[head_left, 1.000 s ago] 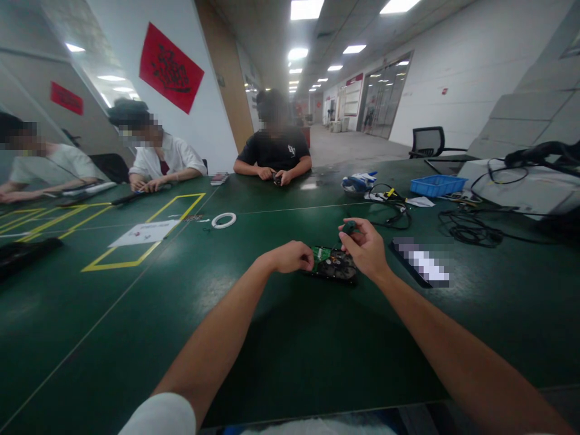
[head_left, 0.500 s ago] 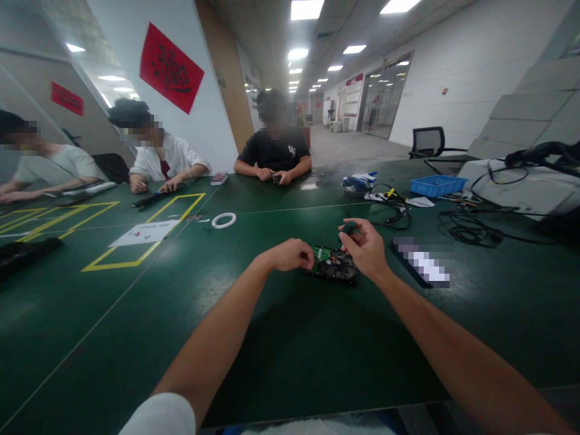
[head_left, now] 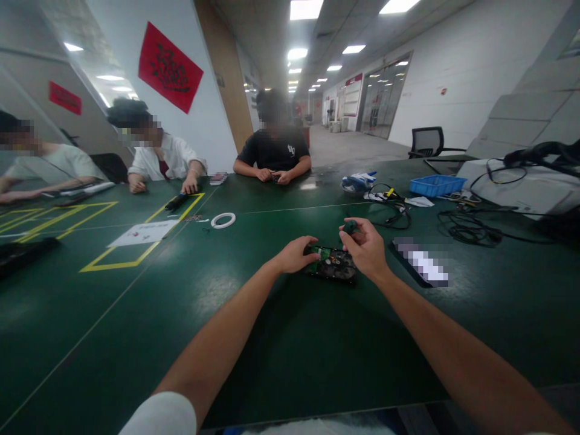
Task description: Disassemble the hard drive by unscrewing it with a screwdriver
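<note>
An opened black electronic device (head_left: 338, 267) lies on the green table, a green circuit board and thin wires showing inside its casing. At its left end is my left hand (head_left: 296, 255), thumb over the board side and fingers at the far edge, gripping that end. Above the device's right end, my right hand (head_left: 368, 246) is closed around the dark green handle of a screwdriver (head_left: 350, 226). The tool's thin shaft is hard to make out now, and so is whether its tip touches the device.
Right of my hands lies a phone (head_left: 420, 263) with a blurred screen. Black cables (head_left: 473, 226), a blue tray (head_left: 437, 186) and a blue-white bundle (head_left: 357, 183) sit beyond. A white tape ring (head_left: 223, 220) and a paper sheet (head_left: 142, 233) lie left. Several people sit across the table.
My left hand has shifted slightly right, its thumb and fingers spreading apart around the device's end. My right hand stays almost still. A person across the table has moved a black object rightward.
</note>
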Motion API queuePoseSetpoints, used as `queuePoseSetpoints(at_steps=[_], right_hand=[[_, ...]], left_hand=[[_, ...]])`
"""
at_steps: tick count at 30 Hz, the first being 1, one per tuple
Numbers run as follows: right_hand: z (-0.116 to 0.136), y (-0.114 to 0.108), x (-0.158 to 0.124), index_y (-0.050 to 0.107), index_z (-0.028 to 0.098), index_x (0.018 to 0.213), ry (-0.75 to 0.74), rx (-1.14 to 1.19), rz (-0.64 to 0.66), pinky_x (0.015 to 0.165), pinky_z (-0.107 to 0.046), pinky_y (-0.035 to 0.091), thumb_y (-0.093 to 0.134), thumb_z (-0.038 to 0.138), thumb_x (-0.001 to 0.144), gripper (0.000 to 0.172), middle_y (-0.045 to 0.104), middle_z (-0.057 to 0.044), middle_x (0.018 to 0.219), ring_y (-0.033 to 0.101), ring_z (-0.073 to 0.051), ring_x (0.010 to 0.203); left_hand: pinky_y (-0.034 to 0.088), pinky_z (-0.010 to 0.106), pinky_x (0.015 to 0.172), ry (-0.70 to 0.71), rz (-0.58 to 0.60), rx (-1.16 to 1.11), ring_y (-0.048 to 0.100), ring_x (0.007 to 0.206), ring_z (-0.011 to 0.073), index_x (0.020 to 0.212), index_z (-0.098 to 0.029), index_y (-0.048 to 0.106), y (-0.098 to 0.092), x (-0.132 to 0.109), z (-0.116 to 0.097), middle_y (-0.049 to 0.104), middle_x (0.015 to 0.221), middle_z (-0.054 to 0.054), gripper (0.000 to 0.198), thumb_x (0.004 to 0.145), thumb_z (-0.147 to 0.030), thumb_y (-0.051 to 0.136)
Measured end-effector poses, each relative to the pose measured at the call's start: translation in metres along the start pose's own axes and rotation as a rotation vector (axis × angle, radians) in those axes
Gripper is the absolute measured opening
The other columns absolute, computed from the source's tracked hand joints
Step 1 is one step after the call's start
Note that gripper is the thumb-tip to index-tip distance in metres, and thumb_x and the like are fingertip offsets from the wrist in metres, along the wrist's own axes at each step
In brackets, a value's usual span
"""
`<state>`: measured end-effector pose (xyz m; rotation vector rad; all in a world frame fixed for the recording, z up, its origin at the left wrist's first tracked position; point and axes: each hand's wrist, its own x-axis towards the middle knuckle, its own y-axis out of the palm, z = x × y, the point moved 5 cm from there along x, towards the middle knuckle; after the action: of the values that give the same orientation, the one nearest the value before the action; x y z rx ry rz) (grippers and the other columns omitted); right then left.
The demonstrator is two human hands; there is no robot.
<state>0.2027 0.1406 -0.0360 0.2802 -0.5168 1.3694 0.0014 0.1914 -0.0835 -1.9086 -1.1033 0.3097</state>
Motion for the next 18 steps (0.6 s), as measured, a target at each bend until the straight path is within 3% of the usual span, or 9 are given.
queuePoseSetpoints(at_steps=[4, 18], right_hand=[[-0.0005, -0.0008, 0.0001, 0.058, 0.023, 0.118, -0.002, 0.003, 0.001, 0.055, -0.026, 0.058, 0.070, 0.040, 0.084, 0.040, 0.069, -0.006, 0.106, 0.065, -0.014, 0.070], [-0.0003, -0.0002, -0.0001, 0.058, 0.024, 0.117, -0.003, 0.000, 0.005, 0.057, -0.028, 0.059, 0.070, 0.041, 0.083, 0.040, 0.069, -0.006, 0.106, 0.065, -0.015, 0.068]], left_hand=[[0.042, 0.038, 0.109, 0.013, 0.015, -0.054, 0.057, 0.123, 0.0240, 0.137, -0.020, 0.055, 0.0072, 0.0002, 0.0043, 0.061, 0.136, 0.009, 0.052, 0.089, -0.039, 0.067], [0.047, 0.038, 0.100, -0.026, 0.030, 0.076, 0.061, 0.113, 0.0258, 0.132, -0.017, 0.057, -0.0009, 0.0008, 0.0021, 0.064, 0.127, 0.011, 0.053, 0.087, -0.041, 0.069]])
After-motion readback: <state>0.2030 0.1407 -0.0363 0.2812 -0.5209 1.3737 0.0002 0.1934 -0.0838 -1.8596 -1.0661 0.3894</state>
